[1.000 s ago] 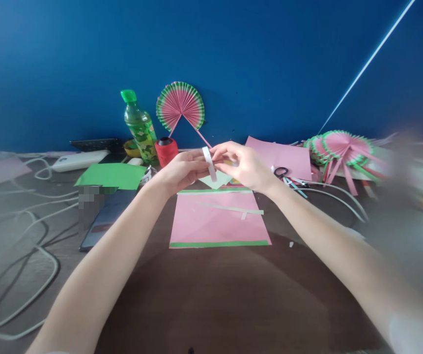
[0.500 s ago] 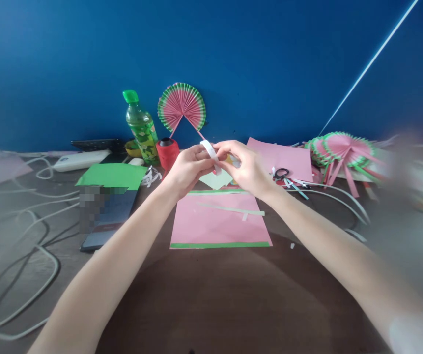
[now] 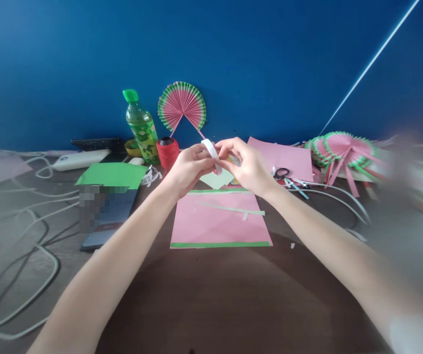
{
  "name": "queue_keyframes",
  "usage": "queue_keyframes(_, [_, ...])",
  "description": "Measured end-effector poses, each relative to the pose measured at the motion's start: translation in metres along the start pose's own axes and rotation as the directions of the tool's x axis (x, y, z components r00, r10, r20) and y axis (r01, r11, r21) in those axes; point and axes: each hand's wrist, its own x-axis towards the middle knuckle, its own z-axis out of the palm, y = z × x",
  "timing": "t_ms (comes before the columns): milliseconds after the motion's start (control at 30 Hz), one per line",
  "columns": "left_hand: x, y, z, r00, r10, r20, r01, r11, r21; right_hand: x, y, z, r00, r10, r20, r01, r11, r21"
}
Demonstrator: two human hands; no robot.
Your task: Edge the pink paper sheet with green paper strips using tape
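A narrow white roll of tape is held on edge above the desk, between my two hands. My left hand grips it from the left, fingers curled and thumb against its side. On the other side my right hand has thumb and fingertips pinched together at the roll's edge; any loose tape end there is too small to see. Below the hands lies a pink sheet with green strips along its near and far edges. A thin pale strip crosses that sheet at a slant, with a small white scrap beside it.
Behind stand a green-capped bottle, a red cylinder and a pleated pink-green fan against the blue wall. More fans, scissors and pink paper lie right. Left are green paper, a dark device and cables.
Almost nothing differs. The fingers of my right hand have shifted very slightly at the tape roll, while my left hand keeps its grip.
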Motion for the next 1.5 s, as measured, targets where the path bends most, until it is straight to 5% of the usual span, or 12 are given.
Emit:
queue_keyframes(533, [-0.001, -0.002, 0.006, 0.997, 0.037, -0.063, -0.029, 0.993, 0.115, 0.0, -0.001, 0.0, 0.996, -0.042, -0.075, 0.027, 0.982, -0.187])
queue_keyframes(800, [0.0, -0.005, 0.003, 0.995, 0.094, -0.032, -0.088, 0.982, 0.165, -0.001, -0.001, 0.004, 0.995, -0.086, -0.046, 0.073, 0.969, -0.238])
queue_keyframes(1000, [0.0, -0.002, 0.004, 0.999, 0.021, -0.043, -0.017, 0.994, 0.104, -0.002, 0.001, 0.003, 0.992, -0.124, 0.016, 0.124, 0.951, -0.283])
queue_keyframes(1333, [-0.001, 0.003, 0.0, 1.0, -0.015, 0.023, 0.016, 0.999, -0.032, 0.001, 0.001, -0.002, 1.0, -0.022, -0.015, 0.022, 1.0, -0.011])
queue_keyframes(1500, [-0.002, 0.005, 0.0, 0.999, -0.032, 0.016, 0.033, 0.999, -0.039, 0.001, 0.001, -0.004, 1.0, -0.022, 0.015, 0.023, 1.0, -0.02])
